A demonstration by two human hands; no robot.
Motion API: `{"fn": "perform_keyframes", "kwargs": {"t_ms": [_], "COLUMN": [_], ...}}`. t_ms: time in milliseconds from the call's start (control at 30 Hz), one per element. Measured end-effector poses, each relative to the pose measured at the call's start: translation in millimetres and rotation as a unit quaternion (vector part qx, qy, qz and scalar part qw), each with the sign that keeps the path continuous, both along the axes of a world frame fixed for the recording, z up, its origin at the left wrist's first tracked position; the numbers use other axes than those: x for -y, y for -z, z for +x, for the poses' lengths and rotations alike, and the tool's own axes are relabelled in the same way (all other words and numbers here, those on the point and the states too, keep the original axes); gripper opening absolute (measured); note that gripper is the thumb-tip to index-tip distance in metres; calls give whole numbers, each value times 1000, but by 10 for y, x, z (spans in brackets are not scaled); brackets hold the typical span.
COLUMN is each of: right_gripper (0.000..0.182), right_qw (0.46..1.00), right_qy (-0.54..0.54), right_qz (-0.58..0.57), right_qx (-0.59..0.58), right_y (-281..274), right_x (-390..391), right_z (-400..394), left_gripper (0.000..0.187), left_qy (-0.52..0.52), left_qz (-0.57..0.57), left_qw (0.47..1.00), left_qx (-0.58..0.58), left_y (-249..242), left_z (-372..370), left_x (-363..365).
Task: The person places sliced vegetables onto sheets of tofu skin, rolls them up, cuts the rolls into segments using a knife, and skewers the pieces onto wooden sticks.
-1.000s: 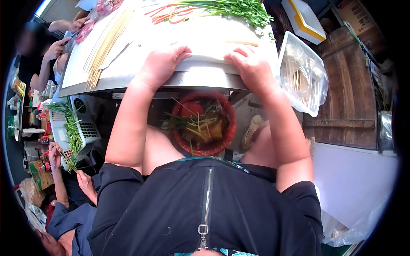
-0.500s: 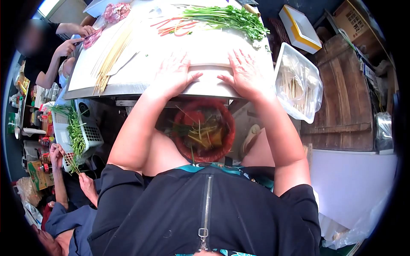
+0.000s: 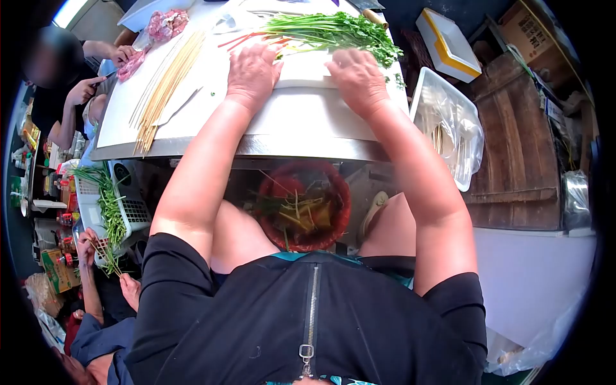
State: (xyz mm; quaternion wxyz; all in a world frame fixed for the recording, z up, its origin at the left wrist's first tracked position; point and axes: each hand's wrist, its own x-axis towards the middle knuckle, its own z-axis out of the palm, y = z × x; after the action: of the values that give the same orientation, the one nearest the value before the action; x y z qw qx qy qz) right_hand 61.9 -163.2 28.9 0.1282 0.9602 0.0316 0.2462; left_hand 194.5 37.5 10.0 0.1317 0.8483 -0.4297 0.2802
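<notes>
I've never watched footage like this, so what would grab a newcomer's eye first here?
Probably the vivid leafy green herbs beyond the hands, with red strips beside them on the white tabletop. Next, the fan of wooden skewers towards the table's left end. Below the near edge, between the person's knees, a red bin holds plant scraps.

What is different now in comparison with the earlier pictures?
Left hand and right hand have moved away from the near table edge, toward red strips and greens. The white slab seems pushed the same way. Any grip is unclear. The sticks stay put.
</notes>
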Motion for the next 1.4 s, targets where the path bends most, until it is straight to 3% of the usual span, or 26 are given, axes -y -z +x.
{"fn": "perform_keyframes", "kwargs": {"t_ms": [33, 67, 267, 367, 433, 467, 533, 600, 767, 800, 833, 900, 933, 1000, 1067, 1133, 1300, 1400], "right_gripper": [24, 20, 23, 34, 43, 49, 56, 71, 84, 83, 83, 77, 73, 70, 47, 27, 23, 28], "right_qw": [997, 994, 987, 989, 990, 994, 995, 987, 981, 983, 986, 985, 984, 981, 985, 988, 985, 985], "right_qy": [-45, -91, -109, -91, -73, -42, -12, 20, 41, 42, 44, 30, 19, 9, -24, -55, -114, -125], "right_qz": [3, 15, 97, 109, 119, 100, 80, 112, 100, 89, 78, 113, 137, 165, 156, 146, 130, 118], "right_qx": [-56, 53, 74, 34, -2, -28, -56, -115, -163, -153, -143, -127, -110, -97, -66, -18, -23, -18], "right_y": [-60, 106, 175, 160, 129, 118, 76, 40, 29, 38, 52, 92, 110, 170, 180, 172, 82, 173], "right_x": [-38, 9, 20, -13, -67, -100, -125, -74, 146, 189, 227, 301, 348, 378, 393, 338, -6, -149], "right_z": [-48, -55, -346, -455, -484, -482, -433, -314, 67, 130, 186, 277, 318, 314, 284, 245, -100, -280], "left_gripper": [31, 18, 21, 39, 57, 57, 73, 76, 77, 73, 73, 62, 46, 39, 32, 26, 21, 20], "left_qy": [28, 70, 89, 77, 27, 26, -17, -27, -24, 2, 3, 120, 132, 138, 144, 137, 121, 128], "left_qz": [17, -48, -30, 65, 139, 138, 167, 176, 139, 67, 68, -9, -48, -43, -42, -28, 27, -31], "left_qw": [998, 996, 994, 988, 987, 987, 969, 964, 964, 971, 970, 975, 977, 974, 972, 985, 989, 988], "left_qx": [-47, 21, -56, -116, -82, -82, -179, -198, -227, -231, -232, -185, -160, -173, -181, -104, -75, -78], "left_y": [-62, 70, -19, -125, -66, -58, -109, -158, -229, -162, -100, -35, 4, 20, -6, -38, -206, -152], "left_z": [-52, -69, -405, -665, -738, -725, -658, -521, -206, -114, 10, 194, 201, 239, 221, 129, -250, -536], "left_x": [6, 20, -254, -367, -376, -371, -326, -230, -38, -35, -52, -84, -90, -94, -119, -174, -524, -673]}}
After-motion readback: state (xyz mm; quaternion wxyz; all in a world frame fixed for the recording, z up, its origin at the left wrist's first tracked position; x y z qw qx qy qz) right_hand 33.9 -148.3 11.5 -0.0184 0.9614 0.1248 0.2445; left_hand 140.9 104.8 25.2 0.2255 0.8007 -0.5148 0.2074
